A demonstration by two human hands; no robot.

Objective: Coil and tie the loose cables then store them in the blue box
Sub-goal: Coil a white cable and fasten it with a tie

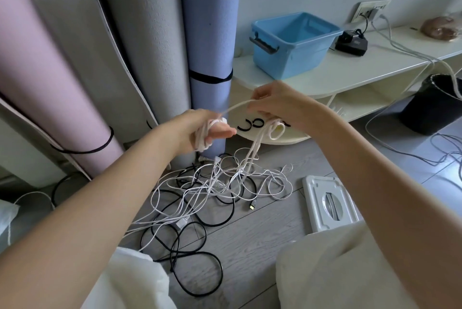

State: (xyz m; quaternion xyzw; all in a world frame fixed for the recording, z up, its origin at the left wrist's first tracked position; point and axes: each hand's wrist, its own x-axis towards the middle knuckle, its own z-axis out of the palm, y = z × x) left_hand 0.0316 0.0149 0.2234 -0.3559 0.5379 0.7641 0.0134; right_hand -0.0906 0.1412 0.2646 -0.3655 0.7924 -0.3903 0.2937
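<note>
The left hand (pixel 210 131) holds white cable (pixel 235 106) coils; the right hand (pixel 272 103) pinches the strand; blue box (pixel 290 43) lies far right, nearer the right hand.

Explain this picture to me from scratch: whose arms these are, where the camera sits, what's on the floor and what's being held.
There is no machine here. One camera worn on a person's head looks down at their own bare arms. The left hand has a white cable wound around its fingers, and the right hand has a pinching grip on the same cable, which trails down to the floor. There a tangle of white and black cables lies loose. On the low white shelf stands the open blue box. Three rolled mats lean against the wall.
</note>
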